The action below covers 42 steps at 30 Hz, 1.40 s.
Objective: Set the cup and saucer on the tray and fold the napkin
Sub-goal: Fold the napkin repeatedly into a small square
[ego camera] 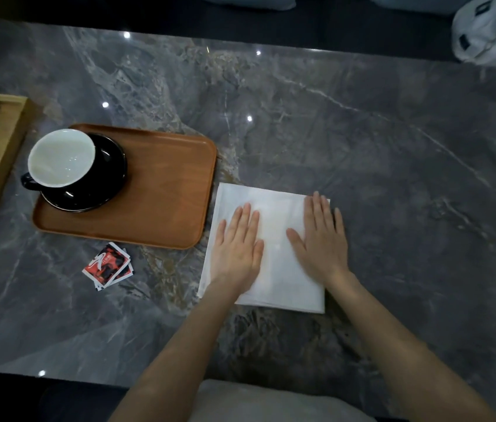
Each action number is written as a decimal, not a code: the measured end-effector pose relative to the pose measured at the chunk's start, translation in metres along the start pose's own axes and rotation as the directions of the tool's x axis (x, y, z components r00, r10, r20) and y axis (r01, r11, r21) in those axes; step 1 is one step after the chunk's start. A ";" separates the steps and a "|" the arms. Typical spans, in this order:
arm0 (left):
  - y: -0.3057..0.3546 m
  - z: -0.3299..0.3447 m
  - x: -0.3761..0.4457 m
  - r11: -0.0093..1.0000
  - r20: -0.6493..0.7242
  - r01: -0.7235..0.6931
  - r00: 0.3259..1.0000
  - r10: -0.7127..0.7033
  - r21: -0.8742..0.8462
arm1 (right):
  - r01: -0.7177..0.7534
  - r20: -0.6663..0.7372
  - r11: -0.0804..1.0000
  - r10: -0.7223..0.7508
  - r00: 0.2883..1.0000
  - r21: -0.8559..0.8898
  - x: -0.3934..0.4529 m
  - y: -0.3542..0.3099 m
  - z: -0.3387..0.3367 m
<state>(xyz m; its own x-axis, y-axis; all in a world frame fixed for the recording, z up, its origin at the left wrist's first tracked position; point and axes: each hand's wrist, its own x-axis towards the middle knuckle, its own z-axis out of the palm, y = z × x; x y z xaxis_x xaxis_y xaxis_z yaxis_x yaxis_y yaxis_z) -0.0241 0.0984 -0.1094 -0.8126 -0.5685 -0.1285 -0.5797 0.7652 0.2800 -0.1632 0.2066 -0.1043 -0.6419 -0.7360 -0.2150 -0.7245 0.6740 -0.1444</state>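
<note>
Head view: the cup [61, 158] sits on its saucer [105, 178] on the tray [161, 202], frame left; that step is complete. Your left hand [236, 242] and right hand [321, 236] press flat, fingers extended, gripping nothing, on the napkin [274, 257], centre frame. Folding remains unfinished.

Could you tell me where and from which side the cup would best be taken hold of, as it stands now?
By its handle, coming from the person's left with the left hand. The cup stands upright on the saucer at the left end of the tray, and its black loop handle points left and slightly toward the person, clear of everything, so fingers could likely pinch it.
</note>
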 end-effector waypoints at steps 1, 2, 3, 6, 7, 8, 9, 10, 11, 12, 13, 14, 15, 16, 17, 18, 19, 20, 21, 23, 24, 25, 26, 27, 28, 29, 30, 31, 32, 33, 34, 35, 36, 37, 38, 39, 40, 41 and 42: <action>0.000 0.000 0.000 1.000 -0.003 0.000 1.000 0.000 0.000 | -0.044 0.014 0.999 0.044 0.999 -0.008 0.000 0.007 -0.002; 0.000 0.000 0.000 1.000 -0.008 -0.001 1.000 0.001 0.003 | -0.098 0.017 0.995 0.098 0.995 -0.013 0.000 0.009 -0.004; 0.000 0.001 0.000 1.000 -0.004 -0.001 1.000 0.001 0.008 | -0.156 0.009 0.988 0.156 0.988 -0.013 0.000 0.007 -0.005; 0.000 0.001 0.000 1.000 -0.004 0.006 1.000 -0.006 0.013 | -0.193 -0.100 0.976 0.203 0.974 0.099 -0.014 -0.022 -0.007; 0.001 0.000 0.000 1.000 0.003 0.008 1.000 -0.008 0.020 | -0.135 -0.109 0.976 0.156 0.982 0.173 -0.020 -0.038 -0.006; 0.000 0.001 0.000 0.999 0.022 0.004 1.000 -0.005 0.037 | -0.064 -0.087 0.967 0.088 0.992 0.246 -0.027 -0.054 -0.005; 0.000 0.001 0.000 0.998 0.045 -0.002 0.999 -0.001 0.064 | -0.003 -0.061 0.953 0.022 0.998 0.303 -0.035 -0.070 -0.002; -0.001 0.001 0.000 0.995 0.067 -0.004 0.998 -0.003 0.097 | 0.039 -0.042 0.946 -0.027 0.999 0.323 -0.041 -0.083 0.002; -0.001 0.001 0.001 0.992 0.087 0.001 0.996 -0.012 0.125 | 0.062 -0.031 0.950 -0.055 0.998 0.306 -0.047 -0.090 0.005; -0.001 0.000 0.002 0.990 0.103 0.006 0.994 -0.021 0.142 | 0.074 -0.029 0.962 -0.068 0.997 0.261 -0.053 -0.093 0.009; -0.001 0.000 0.002 0.990 0.109 0.007 0.994 -0.023 0.143 | 0.072 -0.024 0.975 -0.068 0.997 0.212 -0.058 -0.090 0.012; 0.000 0.000 0.002 0.992 0.100 0.004 0.995 -0.017 0.128 | 0.066 -0.007 0.985 -0.066 0.998 0.162 -0.061 -0.084 0.014; 0.000 0.001 0.002 0.995 0.086 0.000 0.996 -0.009 0.104 | 0.062 -0.001 0.992 -0.062 0.998 0.108 -0.064 -0.076 0.016; 0.000 0.001 0.001 0.997 0.071 -0.005 0.997 -0.001 0.079 | 0.060 0.006 0.997 -0.060 0.998 0.057 -0.066 -0.067 0.019; -0.001 0.001 0.001 0.998 0.064 -0.009 0.998 0.005 0.059 | 0.055 0.012 0.998 -0.056 0.998 0.022 -0.069 -0.057 0.021; -0.001 0.002 0.000 0.999 0.063 -0.011 0.998 0.008 0.048 | 0.051 0.009 0.999 -0.051 0.999 -0.005 -0.072 -0.048 0.022; -0.002 0.001 0.000 0.999 0.068 -0.012 0.998 0.009 0.042 | 0.049 0.009 0.999 -0.048 0.999 -0.024 -0.074 -0.039 0.023; -0.001 0.001 0.000 0.999 0.075 -0.011 0.997 0.008 0.041 | 0.040 0.026 0.999 -0.040 0.999 -0.031 -0.077 -0.031 0.023; -0.001 -0.001 0.000 0.999 0.083 -0.009 0.997 0.006 0.035 | 0.031 0.035 0.999 -0.030 0.999 -0.026 -0.079 -0.024 0.022; -0.001 -0.006 0.002 1.000 0.114 -0.016 0.993 0.018 -0.013 | 0.026 -0.002 1.000 -0.026 1.000 0.014 -0.083 -0.014 0.020; -0.002 -0.011 0.003 0.998 0.128 -0.026 0.991 0.034 -0.063 | 0.031 -0.012 0.999 -0.031 0.999 0.041 -0.084 -0.011 0.019; -0.005 -0.016 0.002 0.991 0.124 -0.036 0.991 0.052 -0.131 | 0.043 -0.009 0.997 -0.042 0.999 0.059 -0.084 -0.008 0.018; -0.009 -0.023 -0.001 0.977 0.081 -0.044 0.995 0.062 -0.207 | 0.063 -0.010 0.996 -0.063 0.998 0.070 -0.084 -0.006 0.018; -0.013 -0.028 -0.008 0.963 0.016 -0.040 0.999 0.046 -0.265 | 0.084 -0.010 0.993 -0.084 0.996 0.078 -0.085 -0.004 0.019; -0.019 -0.032 -0.017 0.956 -0.057 -0.015 0.998 -0.001 -0.293 | 0.101 -0.009 0.992 -0.101 0.995 0.080 -0.085 -0.003 0.019; -0.024 -0.035 -0.028 0.953 -0.122 0.031 0.990 -0.071 -0.302 | 0.111 -0.011 0.991 -0.111 0.994 0.077 -0.084 -0.002 0.019; -0.029 -0.037 -0.039 0.945 -0.161 0.092 0.976 -0.148 -0.314 | 0.112 -0.020 0.991 -0.111 0.994 0.072 -0.084 -0.002 0.019; -0.032 -0.039 -0.049 0.927 -0.167 0.163 0.959 -0.229 -0.336 | 0.109 -0.027 0.992 -0.107 0.994 0.066 -0.085 -0.002 0.020; -0.034 -0.040 -0.058 0.904 -0.157 0.230 0.940 -0.301 -0.360 | 0.104 -0.032 0.993 -0.102 0.994 0.062 -0.085 -0.002 0.021; -0.036 -0.041 -0.065 0.883 -0.140 0.279 0.925 -0.352 -0.379 | 0.099 -0.033 0.993 -0.097 0.995 0.061 -0.085 -0.003 0.022; -0.036 -0.041 -0.071 0.867 -0.122 0.306 0.917 -0.379 -0.394 | 0.097 -0.032 0.993 -0.096 0.995 0.060 -0.086 -0.003 0.022; -0.036 -0.041 -0.077 0.855 -0.106 0.318 0.914 -0.391 -0.409 | 0.095 -0.030 0.994 -0.094 0.995 0.062 -0.086 -0.003 0.022; -0.035 -0.041 -0.081 0.847 -0.098 0.319 0.914 -0.394 -0.425 | 0.095 -0.026 0.993 -0.094 0.995 0.063 -0.086 -0.003 0.022; -0.035 -0.040 -0.085 0.840 -0.101 0.317 0.912 -0.398 -0.441 | 0.095 -0.020 0.994 -0.093 0.995 0.062 -0.086 -0.003 0.021; -0.034 -0.040 -0.088 0.832 -0.108 0.320 0.907 -0.408 -0.454 | 0.092 -0.015 0.994 -0.091 0.996 0.060 -0.086 -0.003 0.021; -0.033 -0.039 -0.090 0.824 -0.115 0.331 0.898 -0.425 -0.460 | 0.089 -0.007 0.995 -0.088 0.996 0.054 -0.086 -0.003 0.021; -0.032 -0.039 -0.091 0.816 -0.118 0.348 0.888 -0.445 -0.461 | 0.087 -0.001 0.995 -0.087 0.996 0.046 -0.086 -0.004 0.021; -0.031 -0.039 -0.092 0.808 -0.112 0.367 0.879 -0.463 -0.462 | 0.085 0.006 0.996 -0.085 0.996 0.038 -0.086 -0.004 0.020; -0.031 -0.039 -0.091 0.794 -0.100 0.387 0.870 -0.483 -0.469 | 0.079 0.013 0.996 -0.079 0.997 0.031 -0.085 -0.005 0.020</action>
<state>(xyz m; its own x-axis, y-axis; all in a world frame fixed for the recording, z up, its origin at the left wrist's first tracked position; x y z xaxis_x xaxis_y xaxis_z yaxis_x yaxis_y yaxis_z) 0.0704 0.1149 -0.0692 -0.4207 -0.8943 -0.1523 -0.7461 0.2456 0.6189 -0.0999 0.2674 -0.1042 -0.5793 -0.7861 -0.2158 -0.7646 0.6157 -0.1904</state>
